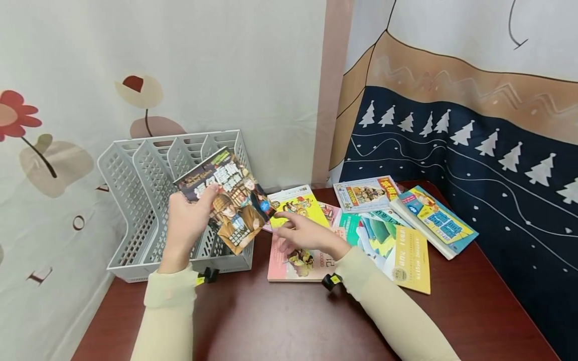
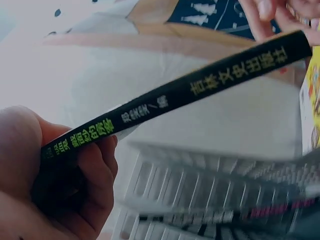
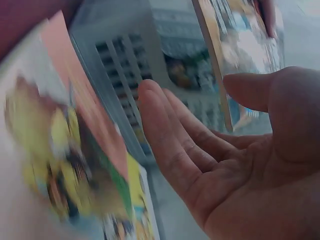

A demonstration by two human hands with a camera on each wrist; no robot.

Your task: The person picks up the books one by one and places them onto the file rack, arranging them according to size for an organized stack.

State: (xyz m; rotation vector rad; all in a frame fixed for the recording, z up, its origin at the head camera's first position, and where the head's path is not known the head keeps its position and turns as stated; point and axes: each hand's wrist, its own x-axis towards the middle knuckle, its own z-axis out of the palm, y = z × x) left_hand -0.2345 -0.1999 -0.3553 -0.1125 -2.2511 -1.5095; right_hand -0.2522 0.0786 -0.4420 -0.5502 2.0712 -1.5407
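Observation:
My left hand (image 1: 186,223) grips a paperback book (image 1: 239,213) by its upper left side, thumb on the illustrated cover. The book is tilted above the front right of the grey file rack (image 1: 116,175). Its black spine (image 2: 175,97) with green and pale lettering faces the left wrist view. At the book's lower right corner is my right hand (image 1: 311,234), its fingers (image 3: 172,145) extended and the thumb tip right at the book's edge. Under the right hand lies a pink book (image 1: 282,268), partly covered by it.
Right of the rack, a yellow-covered book (image 1: 313,208) lies behind the pink one. Farther right are a green-and-yellow book (image 1: 413,260), a thick blue book (image 1: 444,223) and a comic-style book (image 1: 367,194), overlapping. A thin dark-spined book (image 2: 200,217) is in the rack. Curtains hang behind.

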